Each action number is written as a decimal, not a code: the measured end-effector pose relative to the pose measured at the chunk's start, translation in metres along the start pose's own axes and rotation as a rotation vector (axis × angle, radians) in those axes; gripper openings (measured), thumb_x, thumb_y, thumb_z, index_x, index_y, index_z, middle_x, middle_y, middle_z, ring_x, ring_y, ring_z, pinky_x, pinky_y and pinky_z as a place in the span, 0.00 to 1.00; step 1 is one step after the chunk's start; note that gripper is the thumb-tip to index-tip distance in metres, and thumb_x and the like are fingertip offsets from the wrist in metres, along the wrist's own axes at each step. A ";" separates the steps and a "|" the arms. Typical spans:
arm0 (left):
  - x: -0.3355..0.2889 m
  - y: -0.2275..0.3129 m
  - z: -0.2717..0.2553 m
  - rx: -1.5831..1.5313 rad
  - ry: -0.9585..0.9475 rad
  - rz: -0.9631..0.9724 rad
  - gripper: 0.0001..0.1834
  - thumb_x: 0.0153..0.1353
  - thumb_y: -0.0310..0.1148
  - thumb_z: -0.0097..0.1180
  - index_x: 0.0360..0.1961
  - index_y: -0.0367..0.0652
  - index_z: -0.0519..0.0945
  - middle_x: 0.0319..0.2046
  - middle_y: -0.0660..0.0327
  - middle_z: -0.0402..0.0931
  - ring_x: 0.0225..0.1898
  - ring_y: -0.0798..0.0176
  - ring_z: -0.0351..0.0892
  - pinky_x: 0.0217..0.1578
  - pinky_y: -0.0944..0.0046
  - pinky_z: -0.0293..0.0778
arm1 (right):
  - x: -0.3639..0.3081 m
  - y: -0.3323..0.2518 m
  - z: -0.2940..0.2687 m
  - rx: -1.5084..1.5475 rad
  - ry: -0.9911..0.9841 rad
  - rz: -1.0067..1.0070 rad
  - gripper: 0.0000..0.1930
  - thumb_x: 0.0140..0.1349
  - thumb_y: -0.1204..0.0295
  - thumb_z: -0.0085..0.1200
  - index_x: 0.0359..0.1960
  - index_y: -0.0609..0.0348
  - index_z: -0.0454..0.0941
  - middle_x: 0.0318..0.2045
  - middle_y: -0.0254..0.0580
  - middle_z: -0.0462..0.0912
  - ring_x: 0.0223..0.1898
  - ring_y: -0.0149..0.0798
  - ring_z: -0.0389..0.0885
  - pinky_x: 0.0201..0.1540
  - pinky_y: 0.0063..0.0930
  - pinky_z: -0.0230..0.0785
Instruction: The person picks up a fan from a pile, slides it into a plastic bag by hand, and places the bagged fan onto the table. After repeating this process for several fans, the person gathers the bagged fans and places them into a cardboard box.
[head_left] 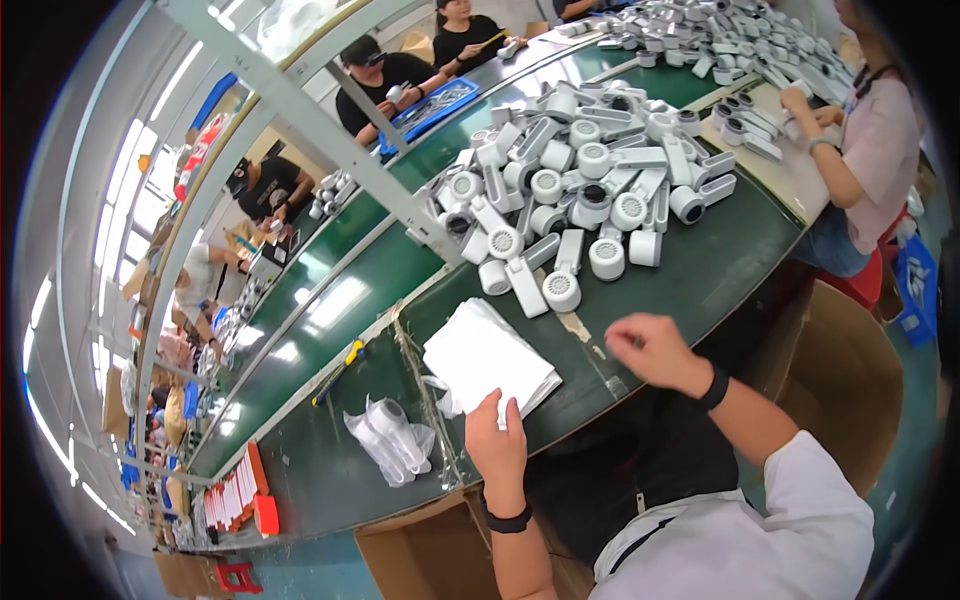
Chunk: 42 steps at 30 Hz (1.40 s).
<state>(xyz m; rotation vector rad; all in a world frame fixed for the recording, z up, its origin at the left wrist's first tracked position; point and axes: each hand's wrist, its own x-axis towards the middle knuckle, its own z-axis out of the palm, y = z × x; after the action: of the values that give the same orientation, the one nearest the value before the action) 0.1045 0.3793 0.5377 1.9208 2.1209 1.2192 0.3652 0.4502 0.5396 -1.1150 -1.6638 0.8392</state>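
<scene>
My left hand [495, 445] is at the near edge of a stack of thin white bags or sheets [485, 350] on the dark green table. Its thumb and forefinger point forward with a gap between them, and I see nothing gripped there. My right hand [650, 350] hovers by the table's front edge, right of the stack, fingers curled in and nothing visible in them. Just beyond both hands lies a large heap of white handheld fans [560, 180] with round grilled heads. One fan [562, 288] lies closest to the stack.
Left of the stack are clear plastic bags [390, 440] and a yellow-black cutter [340, 372]. Orange boxes [238, 490] stand further left. Open cartons [430, 550] sit below the table's front. A metal frame post [370, 180] rises beyond; co-workers sit across and at right.
</scene>
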 end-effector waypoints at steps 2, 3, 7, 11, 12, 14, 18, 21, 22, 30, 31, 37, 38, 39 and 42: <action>0.005 -0.001 0.010 0.052 0.017 0.114 0.14 0.56 0.32 0.64 0.43 0.39 0.82 0.38 0.54 0.81 0.39 0.49 0.78 0.42 0.53 0.73 | 0.023 0.021 -0.027 -0.226 0.204 -0.075 0.07 0.57 0.74 0.58 0.36 0.62 0.82 0.31 0.45 0.83 0.28 0.38 0.82 0.33 0.30 0.74; 0.009 -0.007 0.014 0.192 -0.045 0.130 0.14 0.55 0.33 0.64 0.42 0.41 0.82 0.37 0.55 0.81 0.38 0.50 0.78 0.40 0.52 0.72 | 0.033 0.032 -0.044 -0.363 0.254 -0.096 0.07 0.56 0.75 0.57 0.37 0.61 0.82 0.32 0.44 0.82 0.31 0.42 0.81 0.35 0.32 0.74; 0.018 -0.014 0.028 0.316 -0.127 0.109 0.09 0.55 0.36 0.63 0.34 0.46 0.85 0.35 0.59 0.81 0.37 0.51 0.77 0.36 0.52 0.69 | 0.062 0.076 -0.102 -0.742 0.316 -0.213 0.14 0.54 0.80 0.54 0.42 0.53 0.80 0.40 0.37 0.80 0.42 0.46 0.77 0.42 0.37 0.73; 0.024 -0.015 0.022 0.267 -0.107 0.023 0.06 0.56 0.34 0.62 0.31 0.43 0.85 0.33 0.58 0.81 0.35 0.50 0.77 0.36 0.52 0.70 | 0.089 0.092 -0.111 -0.813 0.169 -0.340 0.18 0.51 0.83 0.52 0.43 0.52 0.79 0.41 0.34 0.79 0.44 0.44 0.76 0.43 0.36 0.73; 0.025 -0.015 0.020 0.192 -0.071 -0.014 0.06 0.56 0.33 0.62 0.31 0.42 0.84 0.32 0.57 0.81 0.35 0.49 0.77 0.36 0.51 0.70 | 0.094 0.096 -0.113 -0.806 0.164 -0.340 0.18 0.51 0.83 0.52 0.43 0.52 0.79 0.41 0.34 0.79 0.44 0.44 0.76 0.43 0.36 0.73; 0.027 -0.014 0.017 0.146 -0.036 -0.045 0.05 0.57 0.31 0.61 0.32 0.40 0.84 0.30 0.54 0.81 0.32 0.49 0.77 0.35 0.53 0.72 | 0.104 0.104 -0.114 -0.960 -0.016 -0.401 0.19 0.49 0.82 0.53 0.44 0.50 0.80 0.40 0.34 0.79 0.43 0.43 0.76 0.44 0.34 0.73; 0.025 -0.001 0.006 -0.096 -0.010 -0.129 0.11 0.63 0.33 0.59 0.38 0.35 0.83 0.30 0.57 0.82 0.28 0.65 0.76 0.32 0.67 0.71 | 0.109 0.111 -0.118 -1.046 -0.047 -0.424 0.15 0.56 0.74 0.50 0.44 0.45 0.80 0.38 0.32 0.77 0.44 0.40 0.75 0.43 0.32 0.71; 0.018 0.011 -0.005 -0.259 -0.082 -0.269 0.12 0.65 0.33 0.57 0.41 0.33 0.83 0.27 0.62 0.80 0.28 0.70 0.74 0.30 0.69 0.70 | 0.108 0.108 -0.115 -1.016 -0.094 -0.433 0.15 0.55 0.76 0.50 0.43 0.45 0.79 0.39 0.34 0.76 0.45 0.41 0.74 0.46 0.34 0.69; 0.017 0.007 -0.004 -0.255 -0.075 -0.274 0.12 0.65 0.33 0.57 0.41 0.33 0.83 0.27 0.62 0.80 0.28 0.70 0.74 0.30 0.69 0.70 | 0.107 0.104 -0.114 -1.016 -0.114 -0.452 0.16 0.54 0.77 0.51 0.43 0.44 0.79 0.39 0.34 0.76 0.45 0.41 0.74 0.47 0.35 0.68; 0.007 0.016 -0.002 -0.266 -0.169 -0.289 0.12 0.60 0.32 0.62 0.40 0.36 0.83 0.31 0.60 0.80 0.31 0.65 0.75 0.33 0.66 0.72 | 0.093 0.087 -0.090 -0.950 -0.199 -0.555 0.14 0.51 0.79 0.54 0.41 0.52 0.77 0.48 0.36 0.75 0.56 0.41 0.70 0.55 0.36 0.63; 0.003 0.008 0.002 -0.126 -0.173 -0.167 0.11 0.58 0.32 0.63 0.39 0.37 0.83 0.32 0.57 0.80 0.34 0.59 0.76 0.37 0.62 0.72 | 0.092 0.087 -0.088 -0.950 -0.201 -0.558 0.14 0.51 0.79 0.54 0.41 0.52 0.77 0.48 0.36 0.75 0.56 0.41 0.70 0.55 0.36 0.63; -0.006 -0.009 0.006 0.108 -0.188 -0.014 0.07 0.57 0.30 0.61 0.36 0.40 0.82 0.34 0.55 0.78 0.38 0.49 0.74 0.41 0.54 0.71 | 0.076 0.052 -0.075 -0.764 -0.214 -0.634 0.18 0.45 0.81 0.60 0.42 0.57 0.75 0.45 0.40 0.76 0.52 0.45 0.73 0.58 0.39 0.63; -0.005 -0.004 0.006 0.091 -0.120 0.038 0.07 0.58 0.29 0.60 0.37 0.39 0.82 0.32 0.55 0.78 0.37 0.49 0.74 0.40 0.54 0.71 | 0.070 0.041 -0.075 -0.767 -0.217 -0.636 0.18 0.45 0.81 0.60 0.42 0.57 0.75 0.45 0.40 0.76 0.52 0.45 0.73 0.58 0.39 0.63; -0.004 -0.002 0.006 0.077 -0.051 0.090 0.07 0.59 0.28 0.60 0.37 0.39 0.82 0.30 0.54 0.78 0.36 0.49 0.75 0.38 0.55 0.71 | 0.065 0.033 -0.072 -0.626 -0.163 -0.620 0.20 0.46 0.83 0.59 0.44 0.58 0.75 0.47 0.42 0.77 0.54 0.48 0.73 0.59 0.41 0.62; -0.004 0.000 0.004 -0.013 -0.004 0.044 0.07 0.63 0.29 0.58 0.38 0.37 0.81 0.30 0.58 0.80 0.34 0.57 0.77 0.36 0.62 0.72 | 0.039 0.010 -0.060 -0.259 -0.165 -0.413 0.26 0.49 0.87 0.56 0.52 0.61 0.71 0.51 0.49 0.76 0.55 0.48 0.75 0.59 0.40 0.64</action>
<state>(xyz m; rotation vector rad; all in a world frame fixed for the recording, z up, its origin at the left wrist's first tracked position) 0.1078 0.3776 0.5330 1.9732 2.0747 1.2326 0.4192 0.4923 0.5632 -0.8389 -2.0934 0.4678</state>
